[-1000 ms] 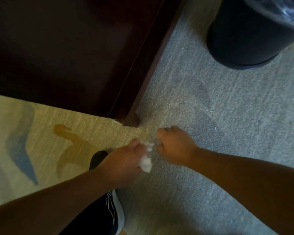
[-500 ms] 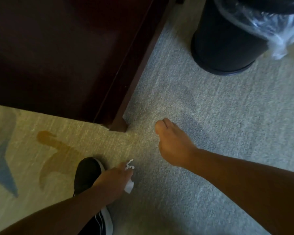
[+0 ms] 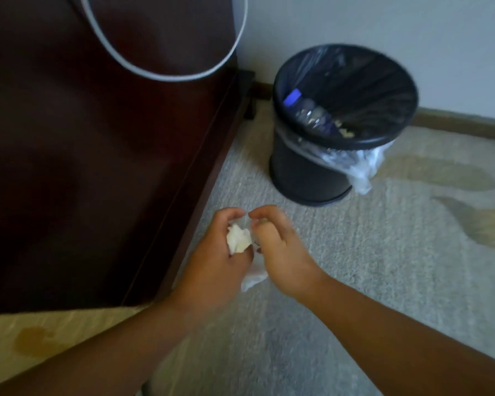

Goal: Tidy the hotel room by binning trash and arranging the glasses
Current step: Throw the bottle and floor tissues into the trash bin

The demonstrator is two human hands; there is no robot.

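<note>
From the head view, the left hand (image 3: 215, 254) curls round a crumpled tissue (image 3: 238, 239), low over the carpet (image 3: 369, 267) beside the cabinet (image 3: 97, 144). The right hand (image 3: 282, 252), fingers bent, meets it, but blur hides whether it pinches the white scrap (image 3: 252, 278) hanging between them. It would be best to gather everything into one fist, then let go directly above the bin (image 3: 306, 172) just ahead.

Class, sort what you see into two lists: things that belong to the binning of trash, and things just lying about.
Belongs to the job: left hand, holding the crumpled tissue; right hand, close beside it; black bin, with a bottle already inside.
Just lying about: dark wooden furniture; white cable; carpet; skirting board.
</note>
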